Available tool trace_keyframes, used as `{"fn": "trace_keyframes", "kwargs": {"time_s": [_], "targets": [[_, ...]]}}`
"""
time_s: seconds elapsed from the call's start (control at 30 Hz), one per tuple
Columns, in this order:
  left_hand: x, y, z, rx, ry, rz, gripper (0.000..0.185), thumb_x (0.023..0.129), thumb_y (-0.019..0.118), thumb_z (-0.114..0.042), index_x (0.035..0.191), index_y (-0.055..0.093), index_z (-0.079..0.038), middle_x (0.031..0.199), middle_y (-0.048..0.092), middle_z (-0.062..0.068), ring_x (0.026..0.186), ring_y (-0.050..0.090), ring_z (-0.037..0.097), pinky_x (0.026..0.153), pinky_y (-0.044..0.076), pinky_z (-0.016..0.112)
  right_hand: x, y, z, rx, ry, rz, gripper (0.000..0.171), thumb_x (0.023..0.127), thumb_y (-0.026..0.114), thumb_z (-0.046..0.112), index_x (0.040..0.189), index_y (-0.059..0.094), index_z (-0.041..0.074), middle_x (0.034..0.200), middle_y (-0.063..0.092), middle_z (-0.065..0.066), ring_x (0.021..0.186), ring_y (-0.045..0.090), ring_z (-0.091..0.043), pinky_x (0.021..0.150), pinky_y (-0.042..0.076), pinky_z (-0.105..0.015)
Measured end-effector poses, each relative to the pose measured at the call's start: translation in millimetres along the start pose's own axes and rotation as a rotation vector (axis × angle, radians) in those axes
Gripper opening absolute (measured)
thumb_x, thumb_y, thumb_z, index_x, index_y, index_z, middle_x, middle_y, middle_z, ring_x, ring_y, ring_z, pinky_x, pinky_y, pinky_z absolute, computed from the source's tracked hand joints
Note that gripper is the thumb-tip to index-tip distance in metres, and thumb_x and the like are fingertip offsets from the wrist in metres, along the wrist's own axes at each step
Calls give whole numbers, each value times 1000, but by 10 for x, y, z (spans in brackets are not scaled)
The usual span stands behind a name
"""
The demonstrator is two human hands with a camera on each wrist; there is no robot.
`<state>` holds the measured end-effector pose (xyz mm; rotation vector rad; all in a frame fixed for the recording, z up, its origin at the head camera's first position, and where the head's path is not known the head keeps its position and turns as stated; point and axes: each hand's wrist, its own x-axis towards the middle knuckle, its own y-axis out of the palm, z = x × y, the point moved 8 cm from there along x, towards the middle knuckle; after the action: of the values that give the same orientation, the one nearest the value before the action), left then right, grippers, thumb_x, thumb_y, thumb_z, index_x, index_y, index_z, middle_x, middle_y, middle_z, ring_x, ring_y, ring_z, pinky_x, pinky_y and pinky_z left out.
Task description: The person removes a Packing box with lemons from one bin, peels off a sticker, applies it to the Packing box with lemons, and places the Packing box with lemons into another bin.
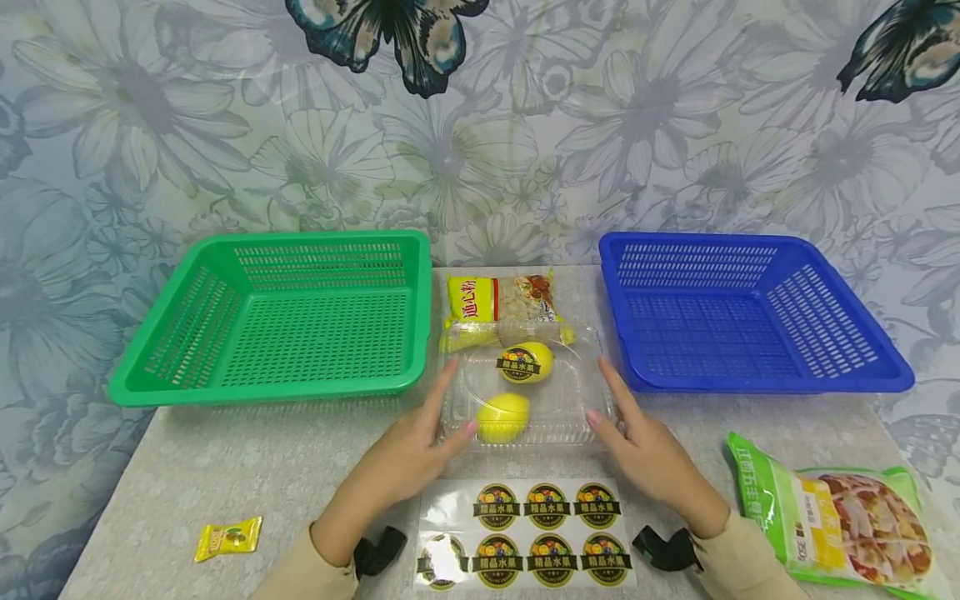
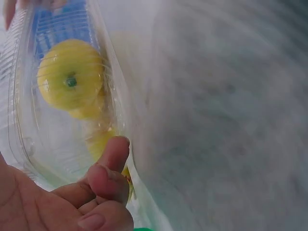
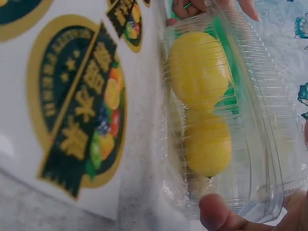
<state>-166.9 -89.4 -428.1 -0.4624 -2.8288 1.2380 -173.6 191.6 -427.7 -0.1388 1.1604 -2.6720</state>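
Observation:
A clear plastic clamshell box (image 1: 573, 400) with its lid down lies between my two hands in the head view. Two lemons (image 1: 503, 419) show inside it, and a round black-and-gold fruit sticker (image 1: 519, 364) is on the lid above the farther one. My left hand (image 1: 408, 454) holds the box's left end, thumb at the front corner and index finger along the side. At the right end, my right hand (image 1: 652, 458) holds it likewise; the right wrist view shows that thumb (image 3: 214, 211) against the front wall. Some fingers are hidden behind the box.
A sheet of round stickers (image 1: 525, 533) lies in front, its top-left spot bare. Green (image 1: 262, 392) and blue (image 1: 765, 383) baskets stand at the back, with a yellow pasta bag (image 1: 472, 300) between them. A yellow wrapped candy (image 1: 228, 539) lies left, a green food bag (image 1: 772, 500) right.

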Motion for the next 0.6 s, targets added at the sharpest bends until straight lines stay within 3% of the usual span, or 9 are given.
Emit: {"fn": "trace_keyframes", "kwargs": {"time_s": [0.03, 0.1, 0.2, 0.27, 0.37, 0.6], "targets": [[7, 7, -2, -11, 1, 1, 79, 97, 44, -65, 152, -12, -54, 115, 67, 12, 82, 63, 19, 79, 54, 46, 7, 2, 2, 16, 6, 6, 69, 103, 48, 45, 157, 5, 47, 101, 64, -21, 72, 57, -18, 59, 48, -37], [21, 17, -13, -24, 11, 0, 76, 98, 41, -64, 152, -11, -53, 138, 58, 13, 99, 66, 26, 91, 52, 52, 22, 5, 10, 52, 12, 19, 69, 103, 49, 45, 156, 5, 49, 90, 57, -14, 63, 48, -15, 54, 43, -32], [40, 36, -34, -62, 22, 5, 72, 100, 35, -64, 154, -9, -50, 163, 27, 3, 133, 50, 39, 109, 39, 61, 41, 2, 25, 99, 6, 35, 69, 103, 50, 43, 155, 6, 50, 121, 58, -14, 64, 47, -15, 55, 43, -32], [48, 50, -48, -86, 26, 10, 70, 100, 33, -64, 156, -7, -46, 166, 7, -10, 147, 29, 38, 114, 30, 62, 51, 4, 41, 120, -13, 42, 70, 103, 51, 40, 156, 6, 47, 152, 42, -9, 77, 53, -19, 66, 46, -34], [51, 69, -61, -118, 18, 16, 69, 100, 31, -65, 156, -5, -47, 166, 4, -14, 149, 25, 37, 115, 27, 62, 62, 14, 44, 146, -23, 54, 72, 103, 52, 37, 158, 6, 43, 165, 22, -2, 88, 54, -24, 77, 46, -40], [30, 105, -89, -206, 20, 31, 63, 103, 36, -56, 153, -2, -51, 167, 8, -7, 151, 19, 36, 117, 22, 64, 55, 31, 18, 163, -4, 72, 74, 103, 53, 37, 156, 3, 48, 165, 21, 0, 76, 48, -18, 71, 43, -33]]}}
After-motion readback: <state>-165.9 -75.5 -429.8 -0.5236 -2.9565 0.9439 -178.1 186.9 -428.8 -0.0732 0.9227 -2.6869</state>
